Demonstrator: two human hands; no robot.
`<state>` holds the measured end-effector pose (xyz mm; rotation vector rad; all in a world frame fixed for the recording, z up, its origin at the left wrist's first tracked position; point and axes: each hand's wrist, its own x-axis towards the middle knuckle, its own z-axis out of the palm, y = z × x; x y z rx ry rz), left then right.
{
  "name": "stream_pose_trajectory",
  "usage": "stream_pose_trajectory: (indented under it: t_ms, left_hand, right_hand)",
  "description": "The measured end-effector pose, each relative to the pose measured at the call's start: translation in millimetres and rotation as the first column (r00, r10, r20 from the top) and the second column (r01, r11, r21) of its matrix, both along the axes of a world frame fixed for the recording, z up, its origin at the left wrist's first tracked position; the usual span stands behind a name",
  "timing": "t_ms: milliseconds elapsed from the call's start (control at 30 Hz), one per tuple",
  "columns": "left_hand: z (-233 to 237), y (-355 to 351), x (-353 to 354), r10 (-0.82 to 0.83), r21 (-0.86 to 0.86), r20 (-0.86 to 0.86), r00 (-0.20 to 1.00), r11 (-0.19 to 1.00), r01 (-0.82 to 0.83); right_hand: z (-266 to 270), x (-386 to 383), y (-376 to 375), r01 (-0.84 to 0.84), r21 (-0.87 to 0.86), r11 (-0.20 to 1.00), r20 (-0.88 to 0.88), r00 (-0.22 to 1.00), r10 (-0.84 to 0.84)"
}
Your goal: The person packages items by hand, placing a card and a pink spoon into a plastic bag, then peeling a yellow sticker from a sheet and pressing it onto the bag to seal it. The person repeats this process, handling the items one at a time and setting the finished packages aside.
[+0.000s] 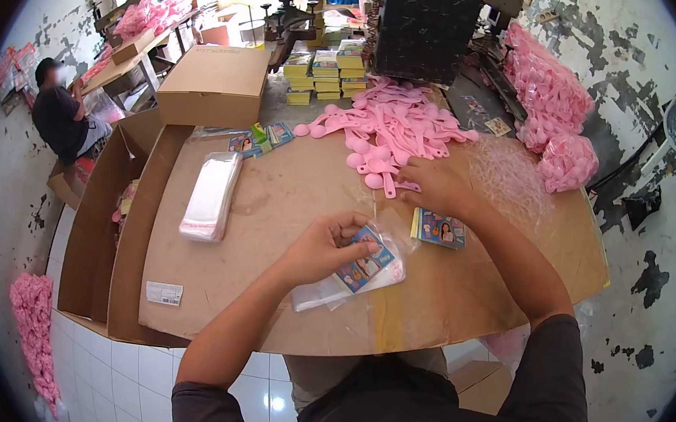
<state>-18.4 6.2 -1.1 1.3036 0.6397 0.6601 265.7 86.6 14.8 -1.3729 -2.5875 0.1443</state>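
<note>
My left hand [327, 250] is closed on a small blue printed card [365, 263], its thumb lying across the card's face. Beneath it lies a stack of clear plastic bags [313, 297], and a loose clear film shows beside the card. At the near edge of a heap of pink spoons [394, 122], my right hand [435, 185] has its fingertips closed on a spoon's handle; the fingers partly hide it. Just below the right wrist sits a stack of similar printed cards [441, 229].
Another stack of clear bags [212, 196] lies left on the cardboard-covered table [265, 209]. Stacked card bundles [325, 67] and a closed carton [214, 81] stand behind. Bagged pink spoons [548, 84] and tangled clear strands [512, 180] are right. A person [60, 115] sits far left.
</note>
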Motion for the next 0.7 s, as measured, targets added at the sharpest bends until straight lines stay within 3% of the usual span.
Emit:
stream_pose_trajectory:
  t_ms: [100,200,300,400,600,700]
  left_hand:
    - [-4.8,3.2,1.8,0.039,0.030,0.045,0.998,0.999,-0.041]
    - [-2.2,1.7,3.0,0.094,0.035,0.048,0.994,0.995,-0.096]
    - [-2.4,4.4,2.4,0.134,0.050,0.059,0.989,0.989,-0.137]
    - [1.1,5.2,1.2,0.164,0.033,0.022,0.986,0.986,-0.164]
    - [-3.7,3.5,8.1,0.289,0.054,0.079,0.954,0.955,-0.293]
    - [-0.5,2.7,7.5,0.281,0.049,0.077,0.957,0.957,-0.285]
  right_hand:
    - [-13.8,5.0,9.0,0.000,0.021,1.000,-0.096,0.995,0.002]
    - [-20.9,8.0,13.3,0.048,0.079,0.996,-0.092,0.995,-0.041]
    - [-9.7,17.1,17.2,-0.049,0.223,0.974,0.012,0.999,0.047]
    - [15.0,30.0,1.3,0.018,0.293,0.956,-0.001,1.000,-0.019]
    - [60.9,22.3,-47.5,0.080,0.128,0.989,-0.398,0.917,-0.023]
    - [64.4,10.4,-63.0,-0.046,-0.068,0.997,-0.498,0.867,0.006]
